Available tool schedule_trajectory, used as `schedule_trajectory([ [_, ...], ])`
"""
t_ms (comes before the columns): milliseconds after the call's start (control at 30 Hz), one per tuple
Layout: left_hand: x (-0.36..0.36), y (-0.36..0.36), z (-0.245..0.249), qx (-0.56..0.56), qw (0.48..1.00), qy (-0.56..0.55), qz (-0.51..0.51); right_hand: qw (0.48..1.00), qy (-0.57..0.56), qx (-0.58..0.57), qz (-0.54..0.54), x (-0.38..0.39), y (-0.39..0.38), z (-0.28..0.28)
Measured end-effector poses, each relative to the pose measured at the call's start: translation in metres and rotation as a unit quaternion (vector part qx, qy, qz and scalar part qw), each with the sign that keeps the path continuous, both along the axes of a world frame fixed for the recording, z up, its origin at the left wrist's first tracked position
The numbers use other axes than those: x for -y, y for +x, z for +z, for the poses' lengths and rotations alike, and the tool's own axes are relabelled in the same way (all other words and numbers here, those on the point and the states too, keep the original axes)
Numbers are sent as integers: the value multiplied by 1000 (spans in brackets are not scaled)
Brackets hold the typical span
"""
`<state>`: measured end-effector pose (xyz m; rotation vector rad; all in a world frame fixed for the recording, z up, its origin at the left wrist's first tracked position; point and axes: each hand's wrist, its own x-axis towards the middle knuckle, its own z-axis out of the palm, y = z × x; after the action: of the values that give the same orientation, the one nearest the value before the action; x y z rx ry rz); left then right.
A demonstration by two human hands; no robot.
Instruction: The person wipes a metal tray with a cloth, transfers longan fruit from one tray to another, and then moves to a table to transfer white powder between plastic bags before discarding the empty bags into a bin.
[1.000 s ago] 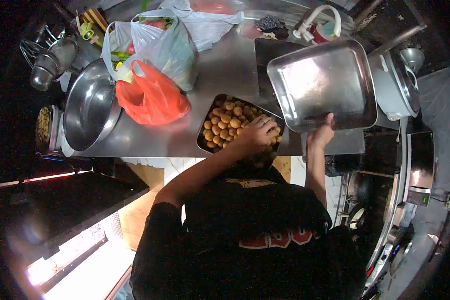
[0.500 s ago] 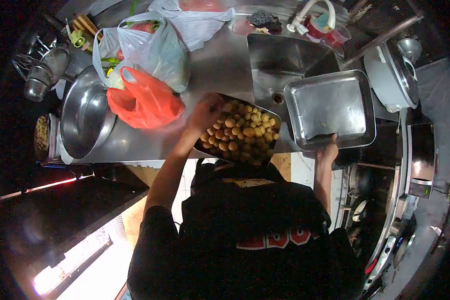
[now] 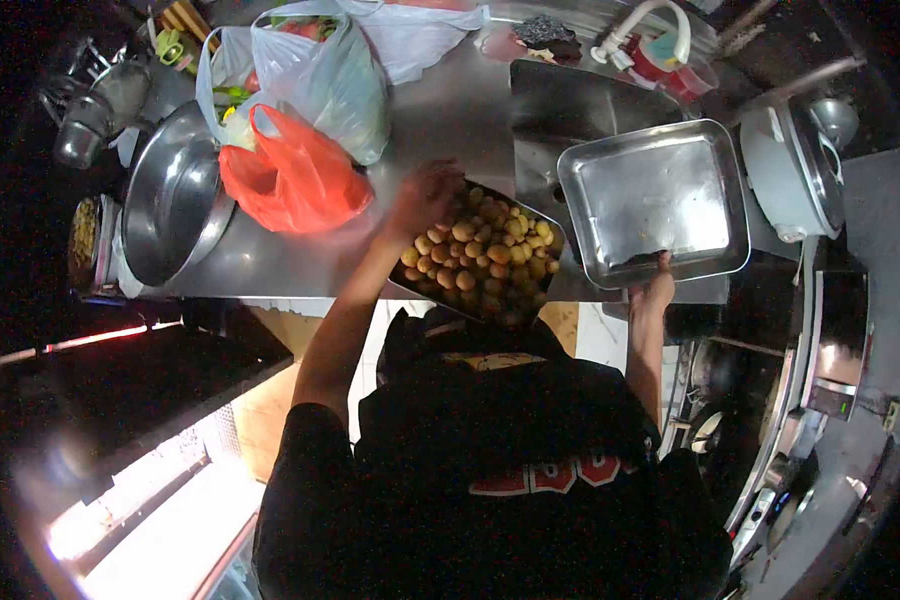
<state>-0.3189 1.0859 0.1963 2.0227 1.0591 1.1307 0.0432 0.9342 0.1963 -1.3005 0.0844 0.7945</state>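
Right hand (image 3: 652,288) has the shallow pan (image 3: 658,205) gripped by its near rim. Left hand (image 3: 428,200) is pretty blurry, probably at the corner of the tray (image 3: 562,238) of round balls (image 3: 482,252); can't tell its grip.

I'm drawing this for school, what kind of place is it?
Probably a kitchen: there's a metal sink, a curved white tap and a lidded white pot.

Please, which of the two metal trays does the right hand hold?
The right tray, partly over the sink; the right hand grips its near rim. The left tray holds round brown pieces.
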Motion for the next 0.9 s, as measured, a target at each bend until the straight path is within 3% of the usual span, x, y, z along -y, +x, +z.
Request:
schedule_trajectory([
  [67, 17, -2, 6, 18, 998, -17, 55, 999, -41, -1, -2, -6, -3, 12],
  [133, 51, -5, 3, 170, 977, -103, 74, 1000, -27, -5, 5, -11, 0, 13],
  [167, 66, 1, 12, 170, 977, -102, 82, 1000, -28, -5, 12, -12, 6, 9],
  [233, 93, 26, 37, -40, 999, 9, 26, 992, 23, -3, 128, -10, 22, -3],
  [267, 98, 32, 38, -40, 999, 6, 36, 990, 21, -3, 137, -12, 27, -6],
  [333, 104, 41, 40, -199, 964, 155, 86, 986, 22, 3, 166, -23, 35, -13],
  [367, 109, 48, 43, -200, 963, 153, 93, 985, 22, 3, 174, -28, 33, -8],
  [433, 128, 64, 49, -78, 984, 159, -8, 985, -60, 53, 155, -35, 23, 10],
  [467, 136, 79, 20, -93, 971, 222, -11, 983, -60, 53, 165, -37, 27, 8],
  [500, 142, 86, 24, -97, 971, 221, -1, 976, -60, 75, 198, -39, 32, 5],
  [567, 152, 96, 31, -294, 933, 197, -61, 965, -56, 94, 239, -46, 35, 6],
  [667, 145, 110, 9, -309, 938, 160, -8, 972, -58, 27, 226, -54, 40, 8],
  [733, 147, 117, 8, -313, 939, 135, 38, 910, 43, 175, 374, -57, 70, -23],
  [767, 149, 117, 9, -318, 936, 146, 42, 906, 46, 174, 383, -62, 67, -17],
  [833, 149, 122, 11, -327, 930, 157, 56, 956, 28, 13, 292, -73, 44, 16],
  [900, 146, 127, 5, -357, 915, 180, 50, 940, 11, 22, 341, -74, 45, 23],
])
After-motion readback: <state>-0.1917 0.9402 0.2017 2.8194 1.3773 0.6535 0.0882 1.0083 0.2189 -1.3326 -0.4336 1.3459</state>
